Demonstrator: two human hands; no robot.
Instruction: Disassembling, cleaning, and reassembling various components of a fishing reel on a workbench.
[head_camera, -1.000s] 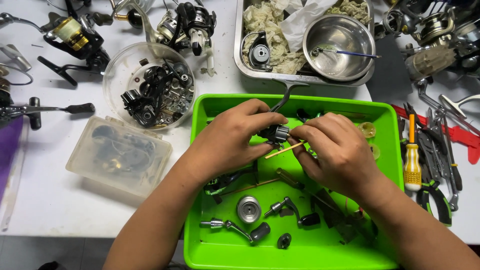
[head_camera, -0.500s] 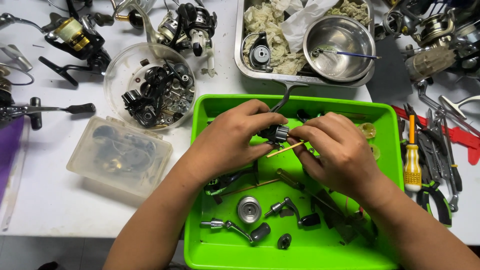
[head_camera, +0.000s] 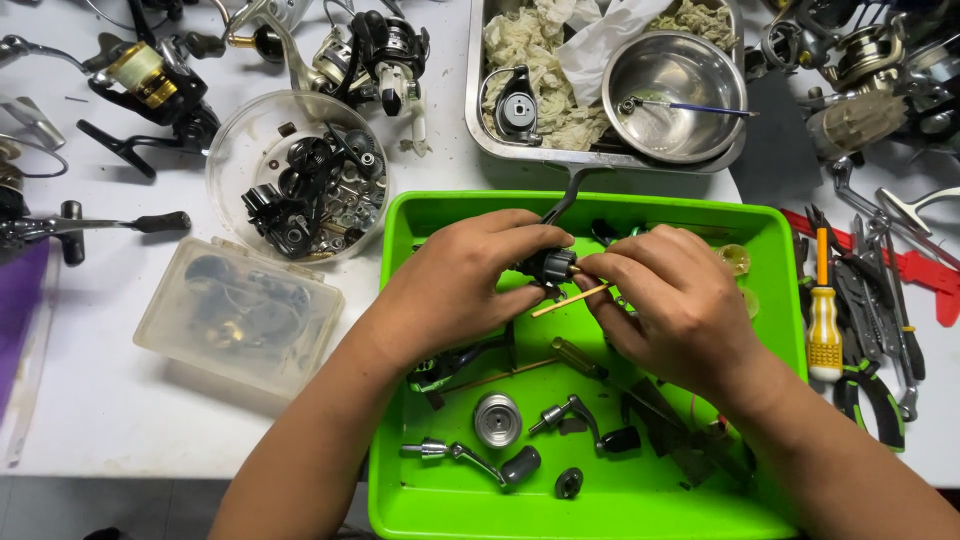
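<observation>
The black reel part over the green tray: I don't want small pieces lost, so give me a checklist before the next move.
1. Left hand grips the black reel part: ok.
2. Right hand holds the thin wooden stick at the part: ok.
3. Part is above the green tray: ok.
4. Stick tip seated correctly: cannot tell, fingers hide it.
5. Yellow screwdriver lies within reach beside the tray: ok.

- Bare worktop (head_camera: 110, 410) lay open left of the green tray (head_camera: 395, 330).
- Screwdrivers and pliers (head_camera: 860, 320) crowded the right side.
- Reels (head_camera: 150, 85) and a steel tray (head_camera: 478, 110) blocked the far edge.
</observation>
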